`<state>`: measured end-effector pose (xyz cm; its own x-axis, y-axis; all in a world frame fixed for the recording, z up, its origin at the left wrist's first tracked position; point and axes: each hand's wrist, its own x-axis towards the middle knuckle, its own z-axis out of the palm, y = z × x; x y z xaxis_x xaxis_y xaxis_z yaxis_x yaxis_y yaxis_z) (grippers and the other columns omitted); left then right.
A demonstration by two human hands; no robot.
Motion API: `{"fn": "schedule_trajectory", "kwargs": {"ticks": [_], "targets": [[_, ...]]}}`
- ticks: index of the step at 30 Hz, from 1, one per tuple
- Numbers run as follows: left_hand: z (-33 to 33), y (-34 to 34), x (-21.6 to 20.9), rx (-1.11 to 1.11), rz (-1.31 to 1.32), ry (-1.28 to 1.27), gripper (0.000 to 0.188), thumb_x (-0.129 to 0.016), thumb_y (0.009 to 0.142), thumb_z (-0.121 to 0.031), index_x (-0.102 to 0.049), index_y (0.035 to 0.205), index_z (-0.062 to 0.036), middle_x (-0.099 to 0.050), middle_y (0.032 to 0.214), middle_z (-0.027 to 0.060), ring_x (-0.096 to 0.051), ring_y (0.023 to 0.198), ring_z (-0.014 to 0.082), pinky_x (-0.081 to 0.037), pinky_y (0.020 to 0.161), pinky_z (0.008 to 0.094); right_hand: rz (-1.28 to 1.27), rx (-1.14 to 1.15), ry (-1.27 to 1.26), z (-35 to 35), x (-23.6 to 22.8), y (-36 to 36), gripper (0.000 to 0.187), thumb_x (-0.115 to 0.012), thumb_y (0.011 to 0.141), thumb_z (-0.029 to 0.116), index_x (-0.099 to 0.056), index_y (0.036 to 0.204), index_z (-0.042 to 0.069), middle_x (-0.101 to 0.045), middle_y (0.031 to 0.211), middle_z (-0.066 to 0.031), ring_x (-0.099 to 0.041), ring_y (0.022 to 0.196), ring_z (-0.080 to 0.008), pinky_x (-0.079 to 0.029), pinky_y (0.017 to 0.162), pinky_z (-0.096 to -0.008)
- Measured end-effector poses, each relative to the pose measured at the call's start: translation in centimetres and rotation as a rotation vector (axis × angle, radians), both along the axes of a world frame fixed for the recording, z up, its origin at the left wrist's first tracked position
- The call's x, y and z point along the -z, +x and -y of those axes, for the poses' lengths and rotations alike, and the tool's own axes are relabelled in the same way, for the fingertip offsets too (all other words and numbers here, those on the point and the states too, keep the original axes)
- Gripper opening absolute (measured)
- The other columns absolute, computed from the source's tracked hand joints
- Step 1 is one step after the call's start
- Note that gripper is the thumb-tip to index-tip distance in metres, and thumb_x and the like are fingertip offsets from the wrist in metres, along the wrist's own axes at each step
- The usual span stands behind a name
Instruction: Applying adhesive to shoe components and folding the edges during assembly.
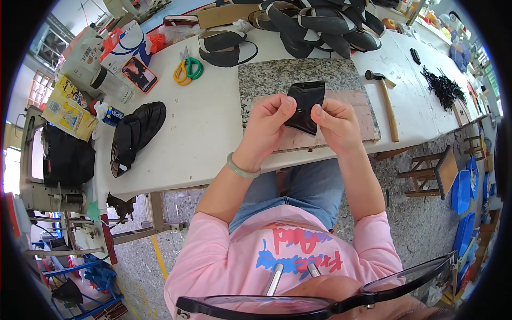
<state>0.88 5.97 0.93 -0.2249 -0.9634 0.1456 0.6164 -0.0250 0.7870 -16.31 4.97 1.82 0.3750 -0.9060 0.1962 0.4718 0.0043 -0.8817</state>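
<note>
Between both hands, above the granite slab (261, 76), I hold a small shiny black piece of shoe material (306, 101). My left hand (272, 120) pinches its left edge, thumb on top. On the right edge, my right hand (337, 124) grips it the same way, with the thumb near its lower part. The fingers under the piece are partly hidden. A pale pinkish board (352, 114) lies beneath my hands on the slab. Close to my right hand, a hammer (388, 104) with a wooden handle rests on the white table.
Black-and-white shoes (320, 24) are heaped at the back. Scissors (188, 69) and a stack of black shoe pieces (137, 133) lie left, near a phone (140, 74) and a clear jar (114, 85). Black strips (444, 88) lie far right. A sewing machine (64, 160) stands left; a wooden stool (434, 170) stands right.
</note>
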Motion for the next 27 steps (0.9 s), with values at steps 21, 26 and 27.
{"fn": "schedule_trajectory", "kwargs": {"ticks": [21, 26, 27], "targets": [[4.9, 4.4, 6.2, -0.309, 1.221, -0.581, 0.042, -0.061, 0.086, -0.006, -0.056, 0.128, -0.0056, -0.058, 0.128, 0.0150, -0.057, 0.118, 0.0263, -0.047, 0.096, 0.0331, -1.430, -0.108, -0.782, 3.2, 6.6, 0.0, 0.064, -0.049, 0.094, 0.040, -0.029, 0.146, 0.008, -0.035, 0.147, -0.0149, -0.033, 0.136, -0.0284, -0.028, 0.110, -0.0419], [4.2, 4.1, 6.4, -0.384, 1.313, -0.612, 0.038, -0.060, 0.084, -0.005, -0.059, 0.122, -0.0039, -0.059, 0.124, 0.0169, -0.057, 0.114, 0.0338, -0.049, 0.094, 0.0369, -1.609, -0.149, -0.938, 2.0, 5.8, 0.4, 0.090, -0.048, 0.087, 0.061, -0.019, 0.148, 0.002, -0.026, 0.153, -0.0156, -0.020, 0.143, -0.0286, -0.015, 0.115, -0.0493], [4.2, 4.3, 6.3, -0.427, 1.326, -0.602, 0.036, -0.061, 0.084, -0.005, -0.060, 0.120, -0.0033, -0.060, 0.122, 0.0167, -0.058, 0.112, 0.0340, -0.049, 0.093, 0.0374, -1.570, -0.142, -0.998, 1.7, 5.8, 0.7, 0.091, -0.049, 0.086, 0.061, -0.021, 0.148, 0.001, -0.027, 0.152, -0.0164, -0.021, 0.143, -0.0286, -0.015, 0.115, -0.0481]]}}
